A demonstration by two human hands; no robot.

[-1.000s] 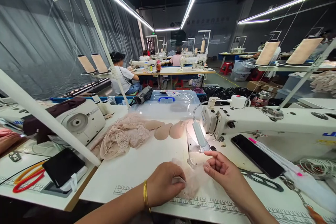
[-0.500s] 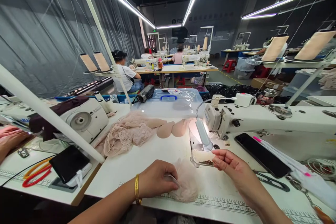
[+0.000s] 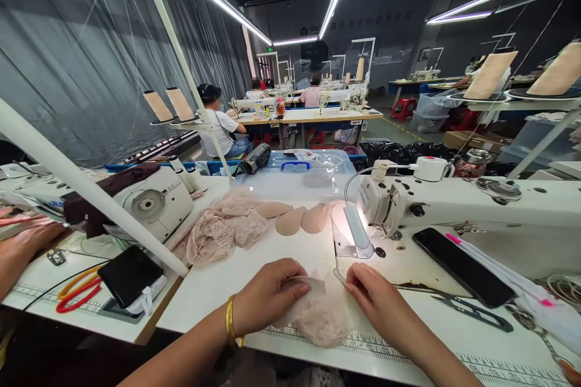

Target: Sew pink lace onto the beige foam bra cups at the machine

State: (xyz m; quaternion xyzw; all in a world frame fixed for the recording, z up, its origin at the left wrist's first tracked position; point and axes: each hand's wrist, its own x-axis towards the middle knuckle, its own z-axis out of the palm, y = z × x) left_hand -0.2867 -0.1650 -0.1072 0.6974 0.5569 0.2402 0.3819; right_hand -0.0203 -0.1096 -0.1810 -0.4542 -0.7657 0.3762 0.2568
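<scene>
My left hand (image 3: pixel 269 295) is closed, pinching the edge of a small pale pink lace piece (image 3: pixel 323 320) that lies on the white sewing table (image 3: pixel 236 281) near its front edge. My right hand (image 3: pixel 376 301) rests on the right side of the same lace piece, fingers curled down onto it. Just beyond my hands stands the white sewing machine (image 3: pixel 458 199), with its lit lamp (image 3: pixel 356 231) over the needle area.
A heap of pink lace (image 3: pixel 222 227) and padded cups (image 3: pixel 299 219) lie behind. A black phone (image 3: pixel 463 266) and scissors (image 3: pixel 467 308) lie on the right. A second machine (image 3: pixel 154 199), a dark device (image 3: pixel 129 275) and another person's hand (image 3: pixel 22 245) are on the left. Workers sit further back.
My right hand has come down from near the needle onto the lace piece. My left hand has shifted up and right, still pinching the fabric. The view has tilted slightly.
</scene>
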